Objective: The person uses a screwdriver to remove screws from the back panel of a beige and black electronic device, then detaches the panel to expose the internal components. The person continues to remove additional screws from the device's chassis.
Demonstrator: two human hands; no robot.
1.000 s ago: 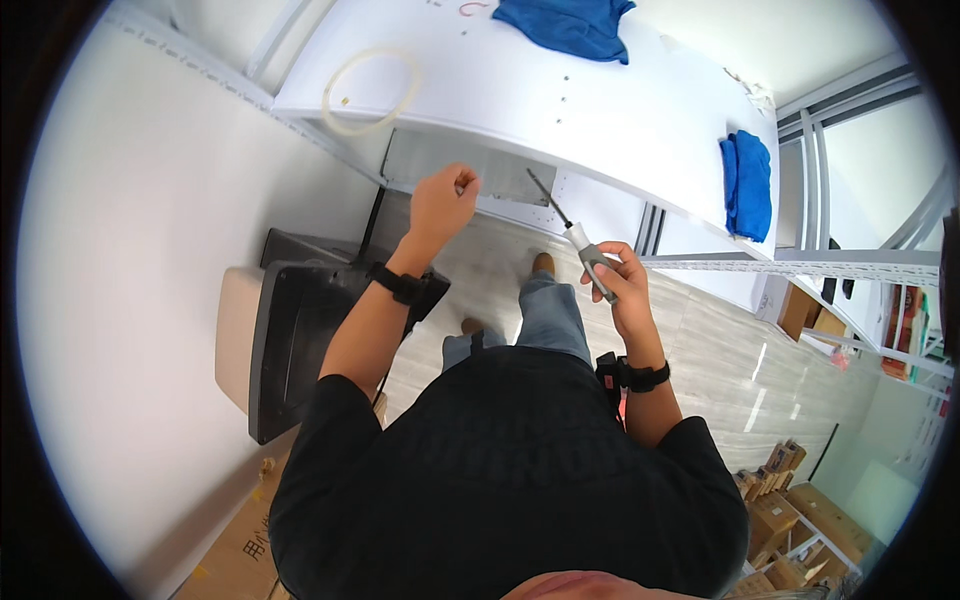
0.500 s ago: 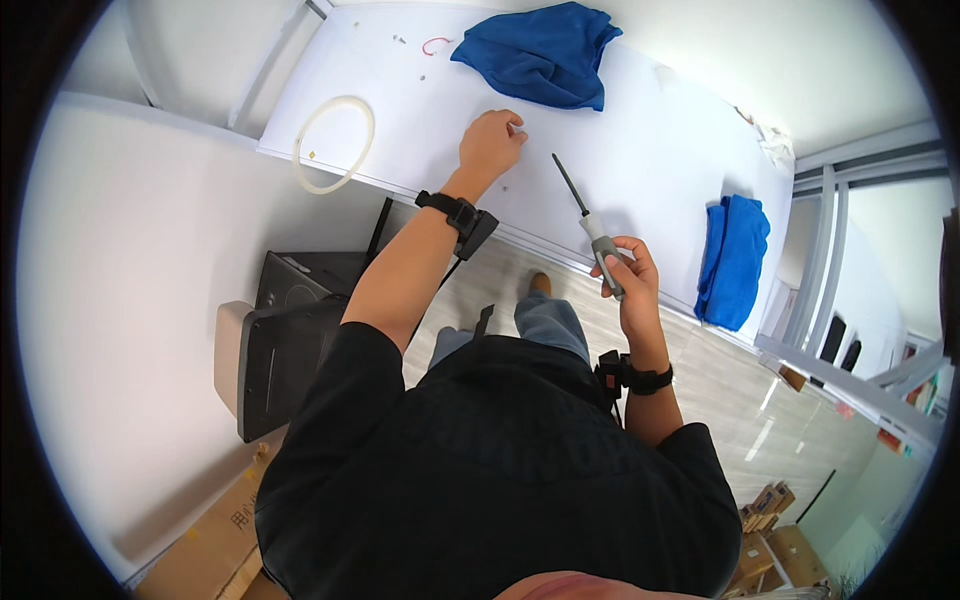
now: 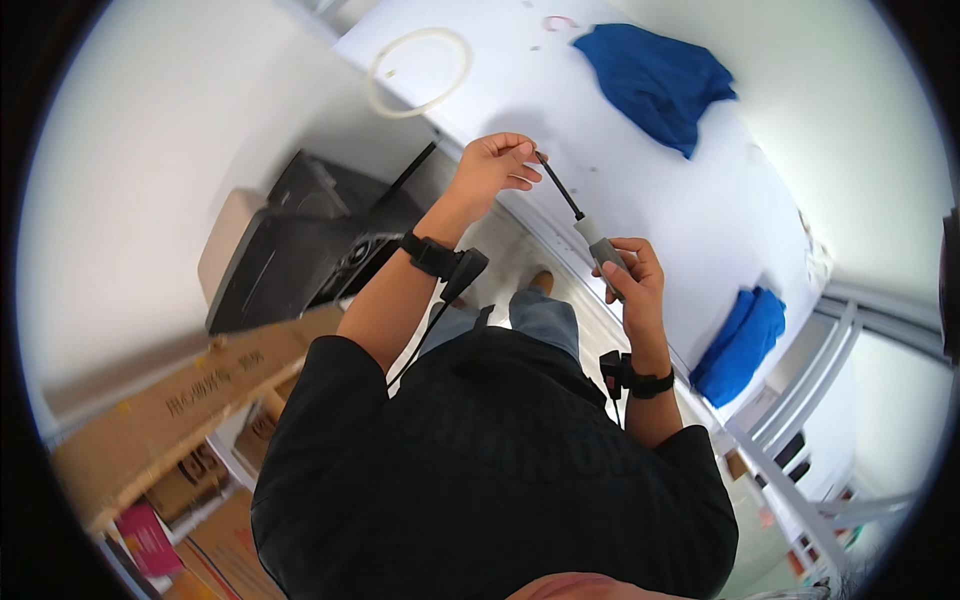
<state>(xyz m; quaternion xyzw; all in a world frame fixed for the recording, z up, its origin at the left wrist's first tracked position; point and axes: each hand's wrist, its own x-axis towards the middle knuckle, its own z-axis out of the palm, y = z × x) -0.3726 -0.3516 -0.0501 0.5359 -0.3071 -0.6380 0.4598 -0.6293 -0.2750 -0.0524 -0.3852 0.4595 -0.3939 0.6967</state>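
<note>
A screwdriver (image 3: 598,242) with a grey handle and a long dark shaft lies in the closed fingers of my right hand (image 3: 640,285). Its shaft slants up and left over the table. My left hand (image 3: 497,172) is at the shaft's tip, thumb and forefinger pinched together there while the other fingers curl loosely. Whatever small thing might be between those fingertips is too small to make out. A few tiny dark pieces (image 3: 593,169) rest on the white table (image 3: 640,210) just right of the shaft.
Two blue cloths lie on the table, one spread at the back (image 3: 655,85) and one folded at the right (image 3: 738,345). A pale ring (image 3: 372,85) and a small red loop (image 3: 560,22) are farther off. Left stand a black case (image 3: 290,240) and cardboard boxes (image 3: 190,390).
My left hand has come to the screwdriver's tip with its fingertips pinched. The right hand still holds the screwdriver. The whole view has turned, bringing more boxes into sight at left.
</note>
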